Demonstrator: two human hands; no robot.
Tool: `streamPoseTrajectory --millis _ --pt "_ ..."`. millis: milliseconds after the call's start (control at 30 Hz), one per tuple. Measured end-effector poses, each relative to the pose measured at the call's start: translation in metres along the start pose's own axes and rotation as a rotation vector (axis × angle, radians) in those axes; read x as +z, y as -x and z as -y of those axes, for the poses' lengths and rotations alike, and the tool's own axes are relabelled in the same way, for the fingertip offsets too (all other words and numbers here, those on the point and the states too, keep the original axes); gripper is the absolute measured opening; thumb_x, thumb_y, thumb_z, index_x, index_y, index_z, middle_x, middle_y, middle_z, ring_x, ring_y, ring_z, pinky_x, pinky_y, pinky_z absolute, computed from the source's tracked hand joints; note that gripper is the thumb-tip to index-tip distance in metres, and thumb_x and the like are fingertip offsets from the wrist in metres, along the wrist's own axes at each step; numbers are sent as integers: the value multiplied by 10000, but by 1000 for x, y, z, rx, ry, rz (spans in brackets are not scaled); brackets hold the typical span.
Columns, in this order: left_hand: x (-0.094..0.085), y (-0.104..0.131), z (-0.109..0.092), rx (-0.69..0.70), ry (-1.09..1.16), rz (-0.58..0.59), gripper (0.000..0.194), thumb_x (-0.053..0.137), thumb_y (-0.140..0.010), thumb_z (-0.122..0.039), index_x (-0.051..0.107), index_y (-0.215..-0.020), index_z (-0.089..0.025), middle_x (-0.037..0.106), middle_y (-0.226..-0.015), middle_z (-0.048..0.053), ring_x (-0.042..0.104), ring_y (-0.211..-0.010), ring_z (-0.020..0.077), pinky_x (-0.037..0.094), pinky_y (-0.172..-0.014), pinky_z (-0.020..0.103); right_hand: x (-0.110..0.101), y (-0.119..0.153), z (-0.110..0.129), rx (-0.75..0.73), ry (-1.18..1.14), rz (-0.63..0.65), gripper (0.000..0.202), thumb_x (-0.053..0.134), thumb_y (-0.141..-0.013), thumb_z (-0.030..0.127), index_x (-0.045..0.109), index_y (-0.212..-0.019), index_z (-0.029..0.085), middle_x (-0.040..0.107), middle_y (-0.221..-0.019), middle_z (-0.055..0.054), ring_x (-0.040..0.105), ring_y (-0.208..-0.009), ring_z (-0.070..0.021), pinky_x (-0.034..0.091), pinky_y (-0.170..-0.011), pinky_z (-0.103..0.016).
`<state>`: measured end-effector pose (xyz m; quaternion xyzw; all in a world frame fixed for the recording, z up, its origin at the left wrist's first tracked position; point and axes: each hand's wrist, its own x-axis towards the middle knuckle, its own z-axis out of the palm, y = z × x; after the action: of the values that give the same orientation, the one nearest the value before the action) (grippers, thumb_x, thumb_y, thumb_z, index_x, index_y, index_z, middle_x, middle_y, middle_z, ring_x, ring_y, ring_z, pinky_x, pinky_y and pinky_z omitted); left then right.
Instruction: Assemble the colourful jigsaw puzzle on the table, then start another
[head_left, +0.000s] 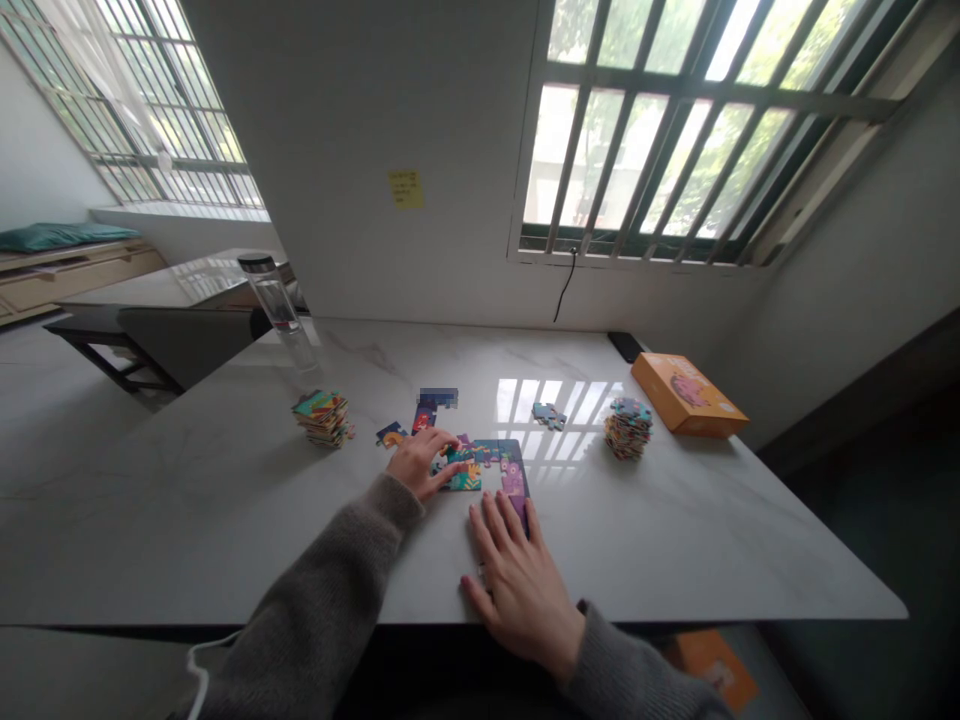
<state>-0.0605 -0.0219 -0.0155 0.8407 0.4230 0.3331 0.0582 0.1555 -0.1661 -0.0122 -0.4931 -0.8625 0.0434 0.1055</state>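
A partly joined jigsaw puzzle [491, 453] with a dark blue border and green, orange and purple pictures lies flat on the white marbled table. Over its left side is my left hand [421, 462], thumb and forefinger apart, the fingertips at the pieces. My right hand [521, 575] lies palm down with fingers stretched out, its fingertips at the puzzle's lower right edge. Just beyond my left hand are a red and blue piece [424, 416] and a loose dark piece with an orange shape [391, 434]. Parts of the puzzle under both hands are hidden.
A stack of puzzle pieces [322, 418] stands on the left, another stack [628, 430] on the right. Loose pieces [550, 415] lie farther back. An orange box [688, 394], a black phone [624, 347] and a clear bottle [274, 300] stand or lie around the table.
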Motion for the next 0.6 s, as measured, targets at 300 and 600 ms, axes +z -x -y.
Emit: streamPoseTrajectory --millis 300,600 --pt "-1 0 -1 7 -11 3 198 657 -888 -314 624 -1061 -223 675 -1084 66 628 -1018 249 483 -931 393 4 0 -14 26 80 -9 707 431 -962 361 208 -1594 134 153 -1662 -106 101 -1542 -308 91 -1245 -562" --pt "0 1 1 -2 -4 37 212 648 -898 -342 630 -1072 -223 676 -1093 75 627 -1008 245 485 -927 389 4 -18 -43 9 68 -12 697 423 -960 369 264 -1572 76 210 -1643 -159 139 -1534 -330 102 -1239 -585"
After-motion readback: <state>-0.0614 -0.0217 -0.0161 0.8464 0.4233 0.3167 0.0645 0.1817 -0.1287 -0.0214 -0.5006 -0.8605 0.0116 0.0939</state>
